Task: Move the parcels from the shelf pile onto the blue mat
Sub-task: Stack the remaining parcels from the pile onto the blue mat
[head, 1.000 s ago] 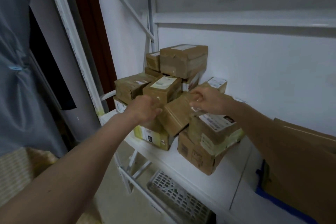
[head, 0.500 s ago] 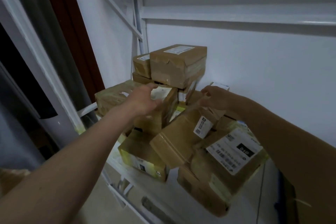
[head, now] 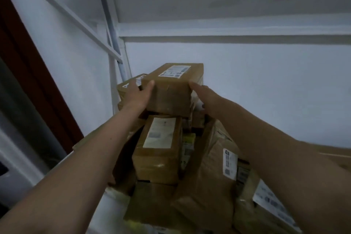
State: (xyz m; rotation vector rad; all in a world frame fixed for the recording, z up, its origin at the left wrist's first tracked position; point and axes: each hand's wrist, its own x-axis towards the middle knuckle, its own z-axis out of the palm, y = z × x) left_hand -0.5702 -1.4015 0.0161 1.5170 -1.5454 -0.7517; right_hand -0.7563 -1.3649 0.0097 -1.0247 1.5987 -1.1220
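— Nearest? 
— Creased paper-wrapped parcel (head: 207,173), labelled taped box (head: 158,148).
— Farther up? 
— Left hand (head: 136,95) and right hand (head: 207,97), fingers straight, press the top box's (head: 171,91) sides atop the shelf pile (head: 180,157), by the white wall (head: 266,91).

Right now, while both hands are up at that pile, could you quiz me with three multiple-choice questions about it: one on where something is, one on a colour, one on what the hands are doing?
1. Where does the top parcel sit?
A. On the floor
B. On top of the pile
C. On a chair

2. What colour is the wrapping on the parcels?
A. Brown
B. Red
C. Green

3. How do the hands meet the top parcel?
A. Both hang far away
B. One lies flat on its label
C. One at each side

Answers: 1 B, other parcels lie under it. 2 A, brown paper all over. 3 C, the left hand is at its left side, the right hand at its right.
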